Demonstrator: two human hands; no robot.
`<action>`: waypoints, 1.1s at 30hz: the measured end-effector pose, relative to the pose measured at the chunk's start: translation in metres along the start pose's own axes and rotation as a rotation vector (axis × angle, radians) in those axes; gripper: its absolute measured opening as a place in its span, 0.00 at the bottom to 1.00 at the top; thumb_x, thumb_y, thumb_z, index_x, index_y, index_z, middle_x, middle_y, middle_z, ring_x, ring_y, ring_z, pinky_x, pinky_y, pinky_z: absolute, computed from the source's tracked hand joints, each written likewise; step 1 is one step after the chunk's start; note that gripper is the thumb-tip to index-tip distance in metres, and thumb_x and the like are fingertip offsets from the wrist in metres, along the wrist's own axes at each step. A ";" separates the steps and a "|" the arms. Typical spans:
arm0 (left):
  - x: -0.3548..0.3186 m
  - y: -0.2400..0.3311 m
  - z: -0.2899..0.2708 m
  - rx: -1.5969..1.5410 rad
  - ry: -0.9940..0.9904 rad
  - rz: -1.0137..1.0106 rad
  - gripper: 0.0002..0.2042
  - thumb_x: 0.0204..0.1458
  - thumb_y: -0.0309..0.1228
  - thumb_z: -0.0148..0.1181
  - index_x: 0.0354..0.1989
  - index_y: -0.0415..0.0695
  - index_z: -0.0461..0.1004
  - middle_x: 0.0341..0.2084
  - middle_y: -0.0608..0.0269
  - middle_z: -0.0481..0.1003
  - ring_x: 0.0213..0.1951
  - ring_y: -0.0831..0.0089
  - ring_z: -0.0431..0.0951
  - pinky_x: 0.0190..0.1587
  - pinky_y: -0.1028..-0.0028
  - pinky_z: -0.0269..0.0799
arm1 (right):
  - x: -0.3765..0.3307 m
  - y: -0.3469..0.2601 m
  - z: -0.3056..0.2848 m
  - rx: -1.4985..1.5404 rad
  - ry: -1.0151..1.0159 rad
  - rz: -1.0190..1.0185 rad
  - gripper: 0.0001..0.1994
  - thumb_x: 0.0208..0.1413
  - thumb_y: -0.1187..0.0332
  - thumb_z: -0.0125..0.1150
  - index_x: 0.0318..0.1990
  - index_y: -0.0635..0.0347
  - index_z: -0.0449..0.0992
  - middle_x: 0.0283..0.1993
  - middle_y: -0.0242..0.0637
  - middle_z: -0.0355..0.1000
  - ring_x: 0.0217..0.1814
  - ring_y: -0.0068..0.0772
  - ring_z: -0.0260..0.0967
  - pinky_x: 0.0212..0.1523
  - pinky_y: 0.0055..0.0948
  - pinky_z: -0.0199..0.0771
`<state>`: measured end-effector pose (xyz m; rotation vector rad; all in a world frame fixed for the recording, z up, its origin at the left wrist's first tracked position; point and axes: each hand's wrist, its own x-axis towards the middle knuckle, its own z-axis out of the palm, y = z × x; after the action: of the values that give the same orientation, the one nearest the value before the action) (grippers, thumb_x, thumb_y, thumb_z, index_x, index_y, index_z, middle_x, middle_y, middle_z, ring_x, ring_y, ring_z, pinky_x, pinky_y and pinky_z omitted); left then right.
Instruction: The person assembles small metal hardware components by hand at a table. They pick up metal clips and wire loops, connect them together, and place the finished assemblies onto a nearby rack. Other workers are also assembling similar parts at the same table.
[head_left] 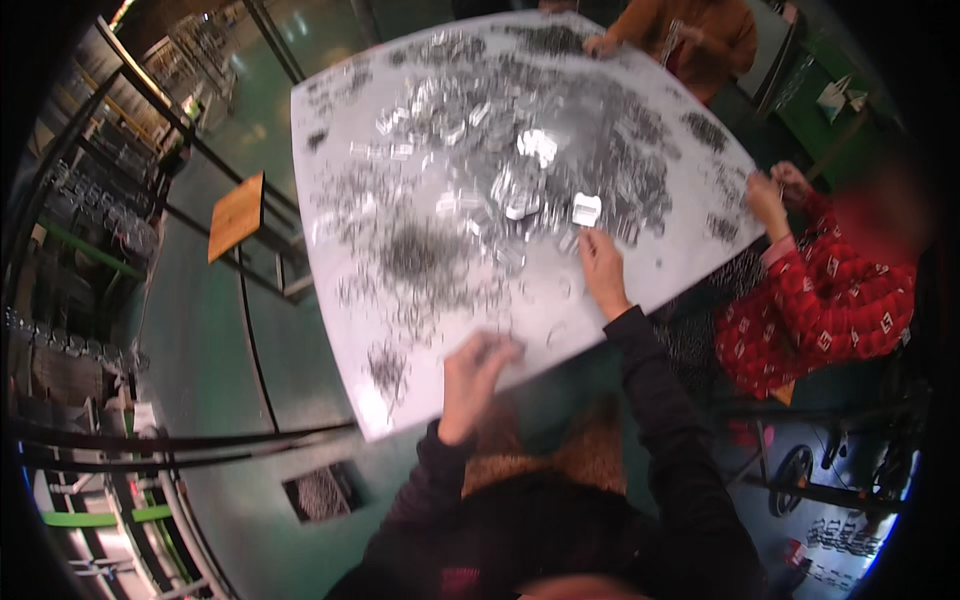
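A flat, shiny silver metal buckle (587,209) is at the fingertips of my right hand (604,272), pinched by its near edge over the white tabletop (545,365). My left hand (475,380) hovers near the table's front edge, its fingers bent to the right. Motion smears those fingers, so whether they grip anything is unclear. Just ahead of it lie small thin curved wire pieces (415,250), scattered and heaped. Beyond my right hand spreads a large pile of silver metal buckles (520,195), many overlapping.
A person in a red patterned jacket (820,300) works at the table's right side. Another in an orange-brown top (700,45) stands at the far right corner. To the left is a wooden-topped stool (237,217). A box of small parts (320,494) sits on the floor.
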<state>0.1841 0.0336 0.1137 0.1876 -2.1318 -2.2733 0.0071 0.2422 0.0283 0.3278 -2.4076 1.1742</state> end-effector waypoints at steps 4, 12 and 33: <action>0.017 -0.005 0.009 0.077 0.012 0.148 0.05 0.49 0.24 0.62 0.32 0.35 0.76 0.35 0.60 0.76 0.39 0.72 0.75 0.45 0.75 0.68 | -0.057 -0.054 -0.023 0.648 -0.106 0.393 0.11 0.59 0.72 0.56 0.46 0.66 0.76 0.34 0.29 0.73 0.33 0.17 0.67 0.33 0.20 0.69; 0.014 -0.016 0.038 0.267 -0.061 0.379 0.05 0.46 0.27 0.66 0.29 0.40 0.78 0.42 0.59 0.74 0.46 0.65 0.71 0.50 0.69 0.65 | -0.112 -0.123 -0.066 0.740 0.026 0.426 0.15 0.53 0.79 0.62 0.49 0.68 0.76 0.36 0.33 0.74 0.37 0.18 0.70 0.40 0.20 0.71; 0.013 -0.020 0.006 0.201 0.010 0.380 0.06 0.49 0.17 0.56 0.35 0.36 0.75 0.31 0.58 0.79 0.34 0.70 0.81 0.41 0.74 0.74 | 0.003 -0.039 -0.041 0.301 -0.133 0.178 0.09 0.53 0.78 0.55 0.40 0.63 0.79 0.33 0.38 0.78 0.34 0.31 0.73 0.42 0.26 0.70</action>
<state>0.1718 0.0392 0.0929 -0.1884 -2.1644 -1.8479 0.0307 0.2506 0.0785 0.2961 -2.4100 1.6488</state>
